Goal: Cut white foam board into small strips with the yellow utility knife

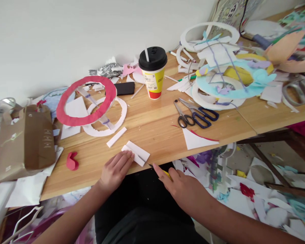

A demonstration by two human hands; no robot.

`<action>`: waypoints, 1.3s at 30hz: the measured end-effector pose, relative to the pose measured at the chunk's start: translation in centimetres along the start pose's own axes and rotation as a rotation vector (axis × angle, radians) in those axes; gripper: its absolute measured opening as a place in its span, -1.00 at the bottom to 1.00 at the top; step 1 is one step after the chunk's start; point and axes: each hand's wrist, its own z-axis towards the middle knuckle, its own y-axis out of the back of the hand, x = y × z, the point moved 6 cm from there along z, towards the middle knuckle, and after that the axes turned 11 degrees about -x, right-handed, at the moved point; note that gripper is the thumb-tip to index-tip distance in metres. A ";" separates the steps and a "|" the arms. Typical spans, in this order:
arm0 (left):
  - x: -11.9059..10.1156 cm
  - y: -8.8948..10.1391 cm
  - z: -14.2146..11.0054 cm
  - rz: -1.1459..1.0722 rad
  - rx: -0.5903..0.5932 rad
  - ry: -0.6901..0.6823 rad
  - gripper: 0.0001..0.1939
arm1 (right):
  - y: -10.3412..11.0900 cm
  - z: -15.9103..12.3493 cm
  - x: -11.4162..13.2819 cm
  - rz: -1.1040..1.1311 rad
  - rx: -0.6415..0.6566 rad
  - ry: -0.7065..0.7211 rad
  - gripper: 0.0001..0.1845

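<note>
A small white foam board piece [138,151] lies near the front edge of the wooden table [152,125]. My left hand [116,170] rests flat on the table with its fingertips pressing the piece's left side. My right hand [179,186] is closed round a yellow-handled craft knife [160,170], whose thin blade reaches to the piece's right edge. A narrow white strip [116,137] lies just behind the piece.
A red ring [86,100] leans over a white ring [106,118]. A lidded paper cup [153,72], a black phone [124,88], two scissors [195,114], a white triangle [197,139], a brown paper bag [27,142] and blue ring craft [234,84] crowd the table. Scraps cover the floor.
</note>
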 end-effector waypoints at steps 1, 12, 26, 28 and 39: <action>0.0 0.0 0.0 -0.002 -0.002 0.000 -0.66 | -0.1 -0.2 0.0 0.005 -0.002 -0.003 -0.12; 0.3 -0.2 -0.5 -0.012 0.001 0.024 -0.67 | 1.3 -6.4 -2.1 0.165 -0.162 -0.117 -0.39; -1.4 -0.1 -2.0 0.019 -0.098 0.184 -0.53 | 2.2 10.2 -5.4 -0.067 -0.141 -0.401 -0.53; -1.5 -0.4 -2.6 -0.002 -0.115 0.220 -0.55 | 2.6 11.2 -4.9 -0.089 -0.195 -0.435 -0.53; -0.9 -1.4 -2.5 -0.026 -0.032 0.249 -0.72 | 0.1 11.0 -0.2 0.391 0.002 -0.489 -0.77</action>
